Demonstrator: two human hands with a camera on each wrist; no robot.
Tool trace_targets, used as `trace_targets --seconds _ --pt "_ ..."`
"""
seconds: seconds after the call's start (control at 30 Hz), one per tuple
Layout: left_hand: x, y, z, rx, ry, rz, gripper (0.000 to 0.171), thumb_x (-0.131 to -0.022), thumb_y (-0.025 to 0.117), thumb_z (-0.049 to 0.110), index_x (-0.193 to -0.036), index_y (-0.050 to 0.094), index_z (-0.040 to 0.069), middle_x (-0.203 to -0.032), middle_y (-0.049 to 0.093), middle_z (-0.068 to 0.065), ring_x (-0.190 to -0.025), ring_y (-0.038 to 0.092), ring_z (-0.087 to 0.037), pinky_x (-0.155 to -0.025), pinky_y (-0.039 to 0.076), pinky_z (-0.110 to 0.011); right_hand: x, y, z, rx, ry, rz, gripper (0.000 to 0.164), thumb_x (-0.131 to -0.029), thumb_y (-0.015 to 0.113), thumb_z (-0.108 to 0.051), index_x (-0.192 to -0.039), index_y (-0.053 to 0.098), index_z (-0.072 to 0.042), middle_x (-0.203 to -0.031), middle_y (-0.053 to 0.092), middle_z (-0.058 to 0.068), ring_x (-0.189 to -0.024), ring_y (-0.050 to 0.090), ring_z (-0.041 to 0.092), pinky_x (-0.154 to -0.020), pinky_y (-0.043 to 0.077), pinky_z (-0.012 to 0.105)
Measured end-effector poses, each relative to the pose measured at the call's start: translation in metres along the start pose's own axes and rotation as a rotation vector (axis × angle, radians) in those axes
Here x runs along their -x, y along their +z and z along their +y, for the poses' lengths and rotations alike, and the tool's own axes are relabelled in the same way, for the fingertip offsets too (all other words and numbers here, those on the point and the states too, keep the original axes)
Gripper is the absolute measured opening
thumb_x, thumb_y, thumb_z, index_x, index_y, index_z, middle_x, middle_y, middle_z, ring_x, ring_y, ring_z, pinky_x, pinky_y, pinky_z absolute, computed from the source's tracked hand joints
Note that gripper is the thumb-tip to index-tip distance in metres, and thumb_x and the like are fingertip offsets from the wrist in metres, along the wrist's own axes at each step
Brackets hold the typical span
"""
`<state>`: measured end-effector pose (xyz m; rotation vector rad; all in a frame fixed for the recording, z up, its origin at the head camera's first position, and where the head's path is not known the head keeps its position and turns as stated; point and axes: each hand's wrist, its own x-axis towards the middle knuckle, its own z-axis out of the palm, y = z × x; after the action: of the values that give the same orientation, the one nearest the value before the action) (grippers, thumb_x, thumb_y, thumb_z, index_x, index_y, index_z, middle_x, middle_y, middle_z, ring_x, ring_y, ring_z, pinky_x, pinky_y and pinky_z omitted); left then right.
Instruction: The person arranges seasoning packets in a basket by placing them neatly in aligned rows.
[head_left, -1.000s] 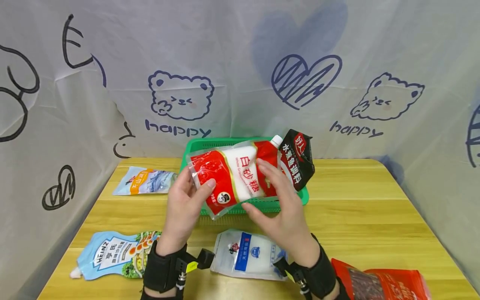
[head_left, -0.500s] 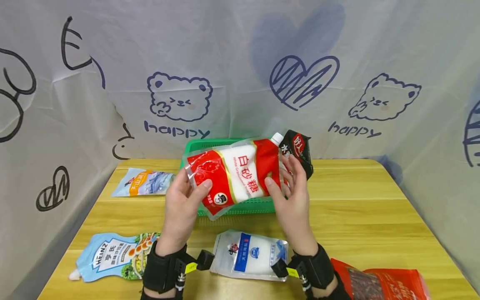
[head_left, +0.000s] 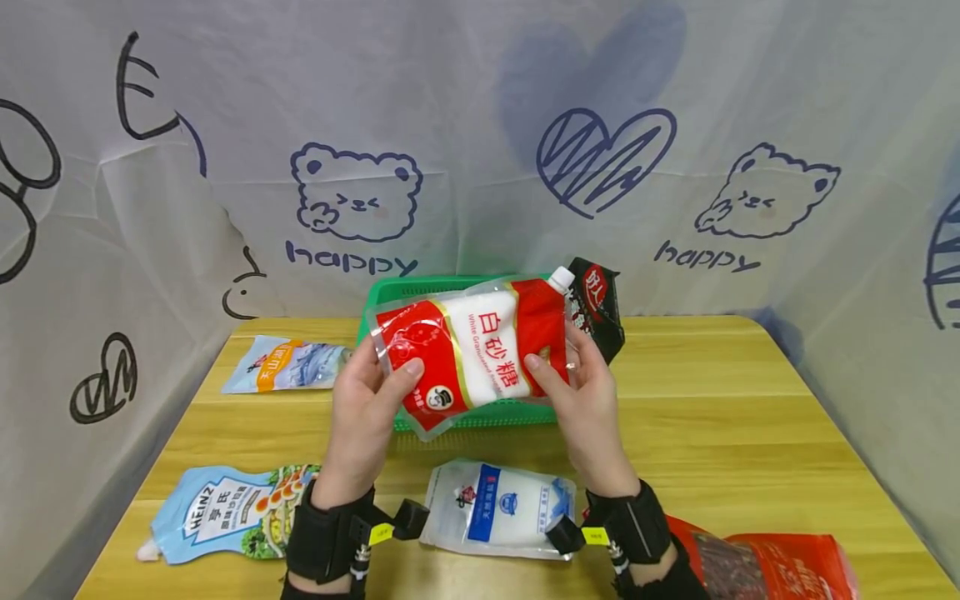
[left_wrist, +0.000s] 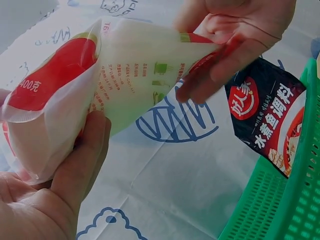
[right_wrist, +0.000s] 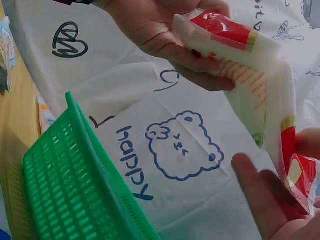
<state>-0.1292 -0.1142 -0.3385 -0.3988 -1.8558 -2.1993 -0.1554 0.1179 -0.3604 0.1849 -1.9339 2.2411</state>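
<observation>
A red and white pouch of white granulated sugar [head_left: 480, 342] with a white screw cap is held up between both hands, its capped end tilted up to the right. My left hand [head_left: 365, 417] grips the bottom end, thumb on the front and fingers behind. With the thumb on the front, my right hand [head_left: 588, 408] holds the capped end; its fingers lie behind the pouch, as the left wrist view shows. Behind the pouch stands a green basket [head_left: 390, 289], mostly hidden in the head view. A black seasoning packet [left_wrist: 267, 115] leans out of the basket's right side.
On the wooden table [head_left: 720, 433] lie a blue Heinz pouch [head_left: 225, 512] at front left, a light blue and orange packet [head_left: 288, 364] at back left, a white and blue salt bag [head_left: 498, 508] at front middle and a red bag [head_left: 765, 558] at front right. A drawn-on cloth hangs behind.
My right hand has moved from the front of the sugar pouch to its capped end and now grips it there. The left hand keeps its hold; the pouch has barely shifted.
</observation>
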Motion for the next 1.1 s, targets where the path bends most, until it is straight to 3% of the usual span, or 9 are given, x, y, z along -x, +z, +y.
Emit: trace_targets --seconds 0.3,0.53,0.97,1.1 --pt "-0.001 -0.004 0.002 -0.008 -0.026 -0.046 0.048 -0.102 0.053 0.002 -0.148 0.042 -0.002 -0.125 0.068 -0.005 -0.104 0.071 -0.019 -0.083 0.062 -0.030 0.001 -0.002 -0.004 0.003 -0.021 0.085 0.048 -0.100 0.068 -0.004 -0.144 0.050 -0.006 -0.139 0.064 0.011 -0.122 0.066 0.024 -0.091 0.059 0.032" --pt "-0.001 -0.005 0.002 -0.031 -0.037 -0.096 0.049 -0.101 0.054 0.002 -0.148 0.044 -0.002 -0.130 0.064 -0.009 -0.107 0.069 -0.021 -0.084 0.062 -0.031 0.001 -0.008 -0.011 0.005 -0.080 0.123 0.046 -0.099 0.069 -0.002 -0.142 0.054 -0.003 -0.134 0.067 0.016 -0.115 0.069 0.023 -0.091 0.059 0.032" --pt "-0.004 -0.003 -0.005 -0.076 -0.094 -0.228 0.047 -0.100 0.060 0.002 -0.144 0.045 -0.005 -0.134 0.060 -0.022 -0.110 0.068 -0.022 -0.087 0.061 -0.035 0.004 -0.031 -0.032 0.080 -0.179 0.199 0.041 -0.096 0.072 0.000 -0.136 0.063 0.001 -0.116 0.074 0.005 -0.103 0.071 0.025 -0.088 0.060 0.032" --pt "-0.005 -0.004 -0.006 -0.094 -0.109 -0.249 0.048 -0.101 0.061 0.003 -0.146 0.045 -0.003 -0.135 0.059 -0.023 -0.110 0.068 -0.022 -0.086 0.062 -0.035 0.007 -0.033 -0.036 0.075 -0.217 0.192 0.039 -0.096 0.070 0.004 -0.134 0.063 0.003 -0.117 0.074 0.004 -0.103 0.071 0.024 -0.088 0.060 0.031"
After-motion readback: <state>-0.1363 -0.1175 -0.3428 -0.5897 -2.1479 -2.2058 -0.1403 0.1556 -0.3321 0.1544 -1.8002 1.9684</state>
